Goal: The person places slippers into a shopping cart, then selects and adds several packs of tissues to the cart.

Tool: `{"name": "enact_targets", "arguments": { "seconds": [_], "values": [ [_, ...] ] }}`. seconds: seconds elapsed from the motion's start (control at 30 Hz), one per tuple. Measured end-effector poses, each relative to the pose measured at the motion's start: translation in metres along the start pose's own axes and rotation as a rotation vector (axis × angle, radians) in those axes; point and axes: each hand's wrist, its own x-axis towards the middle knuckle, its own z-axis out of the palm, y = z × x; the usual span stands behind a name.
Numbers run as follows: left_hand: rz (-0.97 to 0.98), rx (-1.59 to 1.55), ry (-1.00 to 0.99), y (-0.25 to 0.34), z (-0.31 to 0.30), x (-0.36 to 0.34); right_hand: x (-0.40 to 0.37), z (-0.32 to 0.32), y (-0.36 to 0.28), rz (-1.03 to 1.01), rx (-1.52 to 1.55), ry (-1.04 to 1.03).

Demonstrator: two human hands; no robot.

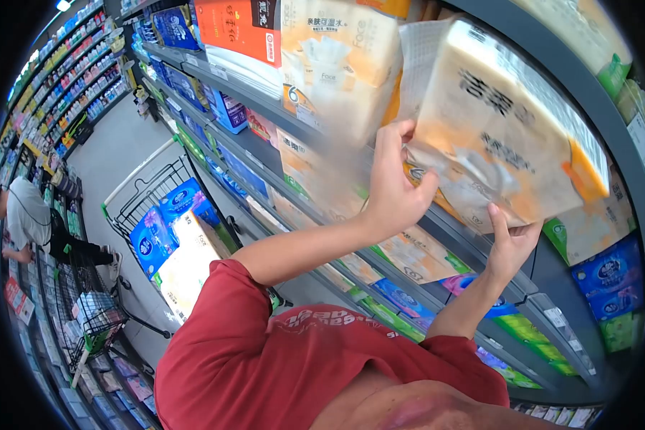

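A large beige and orange tissue pack (502, 129) is tilted in front of the shelf at the upper right. My left hand (403, 172) is closed at the pack's lower left edge, its fingers bent and pinching the wrapper. With thumb and fingers, my right hand (509, 244) grips the pack's bottom edge, the fingers partly hidden beneath it. Just left of the pack, a similar tissue pack (337, 72) stands on the upper shelf. An orange-red pack (240, 29) is further left on that shelf.
A shopping cart (150, 179) holding blue packs (154, 236) and a beige pack (193, 265) stands in the aisle to the left. Beyond it are another cart (93, 315) and a person (32, 215) beside the far shelves. Shelf edges (294, 122) run diagonally before me.
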Motion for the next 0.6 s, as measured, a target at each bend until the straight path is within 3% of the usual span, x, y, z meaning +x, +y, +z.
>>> {"name": "enact_targets", "arguments": {
  "seconds": [0.13, 0.17, 0.23, 0.27, 0.37, 0.43, 0.53, 0.6],
  "values": [
    [0.138, -0.135, 0.0, -0.007, -0.004, -0.025, -0.018, -0.041, 0.014, 0.132, -0.06, -0.029],
    [0.128, -0.139, 0.003, -0.01, -0.008, -0.03, -0.02, -0.053, 0.023, 0.1, -0.26, -0.033],
    [0.092, -0.159, -0.033, -0.012, -0.018, -0.038, -0.036, -0.056, 0.034, 0.152, 0.389, 0.425],
    [0.078, -0.147, -0.009, -0.012, -0.023, -0.04, -0.035, -0.055, 0.038, 0.143, 0.392, 0.483],
    [-0.302, -0.697, -0.057, -0.014, -0.039, -0.035, -0.031, -0.067, 0.04, 0.009, -0.153, 0.259],
    [-0.002, -0.363, -0.132, -0.017, -0.055, -0.028, -0.023, -0.07, 0.035, -0.119, -0.394, 0.136],
    [-0.097, -0.314, -0.058, 0.0, -0.077, -0.012, 0.004, -0.062, 0.022, -0.276, -0.559, 0.007],
    [-0.138, -0.17, -0.008, 0.013, -0.099, -0.001, 0.024, -0.045, 0.013, -0.376, -0.476, -0.032]
  ]
}}
